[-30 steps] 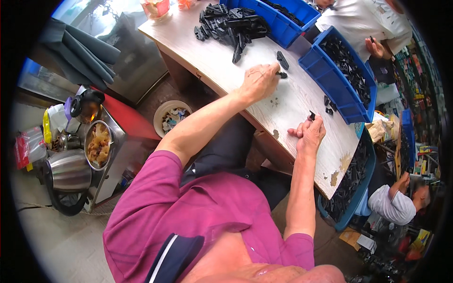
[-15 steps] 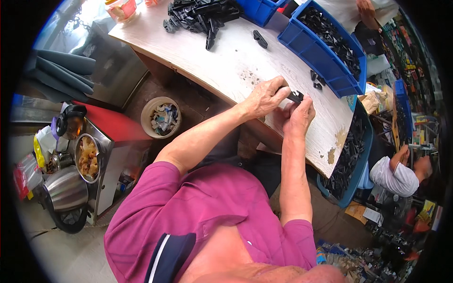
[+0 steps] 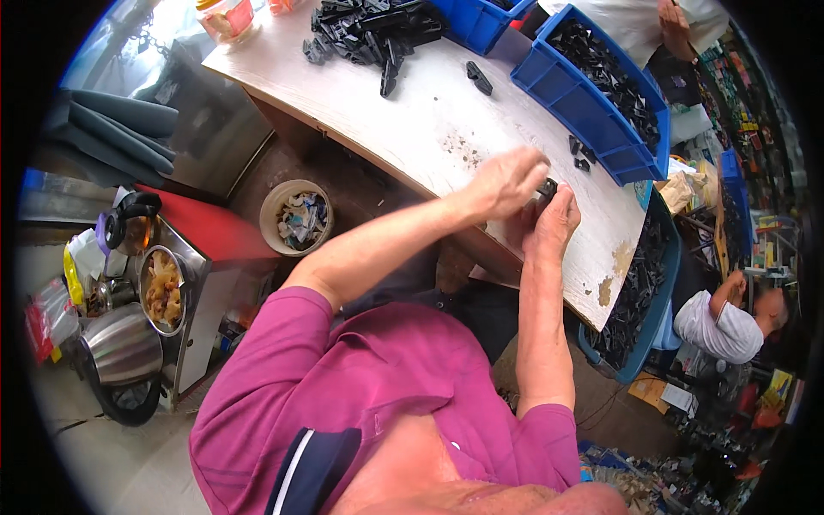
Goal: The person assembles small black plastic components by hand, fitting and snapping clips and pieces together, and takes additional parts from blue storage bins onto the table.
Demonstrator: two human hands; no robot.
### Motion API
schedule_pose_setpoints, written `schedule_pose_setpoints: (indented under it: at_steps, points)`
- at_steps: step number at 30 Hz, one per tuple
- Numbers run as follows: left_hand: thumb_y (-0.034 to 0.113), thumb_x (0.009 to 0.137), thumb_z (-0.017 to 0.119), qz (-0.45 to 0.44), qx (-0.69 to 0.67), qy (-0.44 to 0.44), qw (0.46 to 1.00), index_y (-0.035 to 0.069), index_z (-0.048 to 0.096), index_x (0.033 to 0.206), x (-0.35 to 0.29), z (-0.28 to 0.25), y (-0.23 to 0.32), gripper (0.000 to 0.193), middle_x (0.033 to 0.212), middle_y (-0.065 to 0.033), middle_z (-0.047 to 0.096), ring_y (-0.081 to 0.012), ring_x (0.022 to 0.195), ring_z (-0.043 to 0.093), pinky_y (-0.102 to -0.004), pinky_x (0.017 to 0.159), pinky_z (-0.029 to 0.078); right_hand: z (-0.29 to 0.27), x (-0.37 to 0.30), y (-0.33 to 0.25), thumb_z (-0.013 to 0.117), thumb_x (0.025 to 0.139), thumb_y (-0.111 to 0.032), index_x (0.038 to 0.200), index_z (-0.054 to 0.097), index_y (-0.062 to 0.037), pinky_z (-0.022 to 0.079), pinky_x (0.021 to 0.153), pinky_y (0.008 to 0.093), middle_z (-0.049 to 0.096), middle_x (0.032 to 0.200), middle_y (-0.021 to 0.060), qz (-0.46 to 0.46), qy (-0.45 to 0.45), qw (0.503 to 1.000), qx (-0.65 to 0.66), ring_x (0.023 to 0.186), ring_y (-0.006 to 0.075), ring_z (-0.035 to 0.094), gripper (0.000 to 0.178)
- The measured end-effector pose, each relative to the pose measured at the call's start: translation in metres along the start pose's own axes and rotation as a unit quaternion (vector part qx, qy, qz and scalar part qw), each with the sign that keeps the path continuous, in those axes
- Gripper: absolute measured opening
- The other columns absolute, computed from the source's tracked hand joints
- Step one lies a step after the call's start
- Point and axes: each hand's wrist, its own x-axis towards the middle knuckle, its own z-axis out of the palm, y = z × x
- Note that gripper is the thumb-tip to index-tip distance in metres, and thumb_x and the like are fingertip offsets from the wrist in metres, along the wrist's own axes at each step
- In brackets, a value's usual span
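My right hand holds a small black plastic part between thumb and fingers, just above the near edge of the pale table. My left hand is beside it, its fingers bent over the part's left side and smeared by motion. Whether those fingers grip anything does not show. Farther along the table lie a loose black plastic piece and a heap of similar black pieces. Right of my hands are several small black bits.
A blue bin of small black parts stands at the table's right, with another blue bin behind. A teal tub of black pieces is below the right edge. A waste bucket stands on the left. Another person is at far right.
My left hand has lifted slightly up and right, off its pinch at the black part. My right hand still holds the part, turned a little. The view has shifted slightly.
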Motion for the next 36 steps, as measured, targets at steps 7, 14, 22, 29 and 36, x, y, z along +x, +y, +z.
schedule_pose_setpoints:
  at_steps: [7, 14, 22, 29, 36]
  points:
    - [0.001, 0.083, 0.053, -0.083, 0.424, -0.131, 0.892, 0.006, 0.067, 0.105, 0.078, -0.064, -0.097, 0.027, 0.113, -0.0162, 0.064, -0.0367, 0.109, 0.057, -0.0454, 0.089, 0.051, -0.045, 0.039, -0.051, 0.044, 0.094, -0.029, 0.085, 0.043, 0.0009, 0.058, 0.051, 0.052, 0.033, 0.054, 0.0052, 0.07, 0.15, 0.985, 0.051, 0.039, 0.0178, 0.037, 0.031]
    - [0.013, 0.089, 0.06, -0.036, 0.342, -0.119, 0.932, 0.005, 0.059, 0.105, 0.078, -0.077, -0.11, 0.018, 0.089, -0.0158, 0.069, -0.0353, 0.085, 0.066, -0.0464, 0.075, 0.053, -0.13, 0.089, -0.079, 0.058, 0.089, -0.03, 0.102, 0.054, 0.0008, 0.061, 0.059, 0.0544, 0.043, 0.062, 0.01, -0.012, 0.358, 0.933, 0.017, 0.051, 0.0218, 0.05, 0.033]
    - [0.02, 0.086, 0.068, -0.116, 0.155, -0.048, 0.98, 0.006, 0.062, 0.107, 0.039, -0.065, -0.06, 0.026, 0.088, -0.0152, 0.07, -0.034, 0.086, 0.067, -0.0428, 0.078, 0.052, -0.085, 0.1, -0.048, 0.071, 0.084, -0.017, 0.107, 0.063, -0.0026, 0.056, 0.045, 0.0368, 0.047, 0.057, 0.003, 0.035, 0.076, 0.987, -0.137, 0.038, 0.0127, 0.042, 0.028]
    - [0.022, 0.084, 0.067, -0.082, 0.308, -0.118, 0.94, 0.007, 0.071, 0.095, 0.031, -0.06, -0.057, 0.019, 0.097, -0.0083, 0.07, -0.0295, 0.1, 0.061, -0.042, 0.088, 0.049, -0.048, 0.111, -0.043, 0.076, 0.078, -0.018, 0.101, 0.07, -0.0054, 0.049, 0.037, 0.0309, 0.061, 0.071, 0.007, -0.007, 0.005, 0.95, -0.312, 0.041, 0.0136, 0.046, 0.027]
    - [0.021, 0.084, 0.067, -0.054, 0.291, -0.072, 0.953, 0.007, 0.07, 0.098, 0.035, -0.06, -0.048, 0.02, 0.099, -0.0094, 0.07, -0.0294, 0.098, 0.062, -0.0415, 0.086, 0.049, -0.045, 0.115, -0.041, 0.074, 0.079, -0.026, 0.096, 0.073, -0.0053, 0.044, 0.034, 0.0304, 0.065, 0.078, 0.009, -0.111, 0.003, 0.894, -0.434, 0.044, 0.0157, 0.052, 0.026]
